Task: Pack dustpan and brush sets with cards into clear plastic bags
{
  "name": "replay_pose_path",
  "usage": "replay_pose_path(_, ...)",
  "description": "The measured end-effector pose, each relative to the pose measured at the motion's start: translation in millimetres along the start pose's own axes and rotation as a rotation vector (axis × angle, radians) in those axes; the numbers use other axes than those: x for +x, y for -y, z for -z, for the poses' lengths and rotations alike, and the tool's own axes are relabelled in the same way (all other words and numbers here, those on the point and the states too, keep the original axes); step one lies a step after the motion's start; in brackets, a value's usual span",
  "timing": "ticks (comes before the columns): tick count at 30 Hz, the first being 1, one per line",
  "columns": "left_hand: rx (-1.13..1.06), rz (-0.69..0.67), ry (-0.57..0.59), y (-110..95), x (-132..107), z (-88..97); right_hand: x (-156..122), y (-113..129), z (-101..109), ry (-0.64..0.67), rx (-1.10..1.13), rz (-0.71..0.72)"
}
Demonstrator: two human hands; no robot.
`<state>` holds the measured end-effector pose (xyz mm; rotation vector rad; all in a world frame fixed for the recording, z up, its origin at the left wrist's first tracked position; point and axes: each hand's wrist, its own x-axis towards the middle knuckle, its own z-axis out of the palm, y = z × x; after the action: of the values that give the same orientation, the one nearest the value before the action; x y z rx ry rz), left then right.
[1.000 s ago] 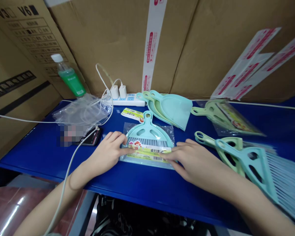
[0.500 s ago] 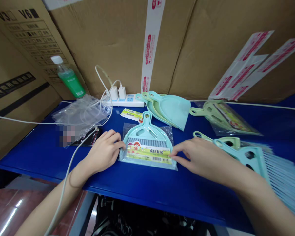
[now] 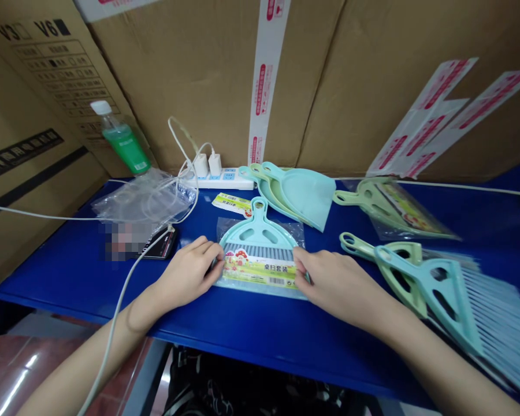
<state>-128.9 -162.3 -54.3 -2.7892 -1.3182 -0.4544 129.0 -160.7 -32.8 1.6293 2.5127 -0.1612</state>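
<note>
Bagged brush set (image 3: 260, 257) on table (image 3: 69, 271) — dustpans (image 3: 303, 196) behind, brushes (image 3: 437, 289) right.

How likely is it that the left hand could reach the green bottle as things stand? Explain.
Probably yes. The left hand sits at the left edge of the bagged brush set; the green bottle stands at the back left. Only low clear bags and a phone lie between, so reaching over looks open.

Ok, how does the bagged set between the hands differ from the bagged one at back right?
The set between the hands is light blue, handle pointing away, with the left hand and right hand at its sides. The back-right set is green, handle pointing left, untouched. Both lie flat in clear bags with labels.
</note>
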Motion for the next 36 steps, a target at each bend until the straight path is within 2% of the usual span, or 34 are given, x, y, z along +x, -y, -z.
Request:
replay_pose_path(6, -0.008, 0.012, -0.013, 1.9, -1.7, -2.9, 1.6, -2.2, -2.2, -0.074, 0.044, 0.018)
replay_pose_path(18, -0.072, 0.012, 0.007, 2.9, -1.4, -1.9, 2.3, -1.0, -1.8, -0.013, 0.044, -0.006)
replay_pose_path(23, -0.037, -0.024, -0.004, 2.1, -1.4, -1.8, 1.5, 0.4, 0.3, 0.029, 0.007, -0.017)
replay_pose_path(28, -0.012, 0.005, 0.019, 2.3, -1.2, -0.9, 1.3, 0.1, 1.2, 0.025, -0.001, -0.026)
replay_pose_path(34, -0.003, 0.028, 0.042, 2.5, -1.0, -0.2, 1.6, -3.8, -3.5, -0.073, -0.019, 0.005)
replay_pose_path(36, -0.004, 0.020, 0.037, 2.5, -1.0, -0.2, 1.7, -4.1, -2.8, -0.067, -0.025, 0.007)
